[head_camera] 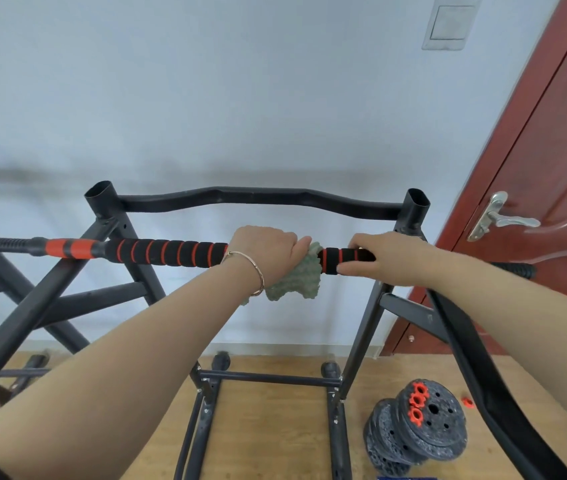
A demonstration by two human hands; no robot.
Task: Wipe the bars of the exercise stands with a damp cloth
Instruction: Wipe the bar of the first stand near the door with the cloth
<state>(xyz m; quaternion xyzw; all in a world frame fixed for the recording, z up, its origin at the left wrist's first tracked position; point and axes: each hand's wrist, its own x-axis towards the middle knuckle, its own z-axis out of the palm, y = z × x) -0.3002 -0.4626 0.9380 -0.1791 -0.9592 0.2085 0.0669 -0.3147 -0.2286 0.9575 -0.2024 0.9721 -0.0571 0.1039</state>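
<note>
A black bar with red rings [167,252] lies across the black exercise stand [254,199] at chest height. My left hand [264,249] grips the bar through a green textured cloth [301,280], which hangs down below the fist. My right hand [384,259] grips the same bar just to the right of the cloth, fingers curled round the foam. The part of the bar under both hands is hidden.
A second black stand [15,299] stands at the left. Black weight plates with red collars [420,427] are stacked on the wooden floor at lower right. A red door [552,168] with a metal handle [503,218] is on the right, a white wall behind.
</note>
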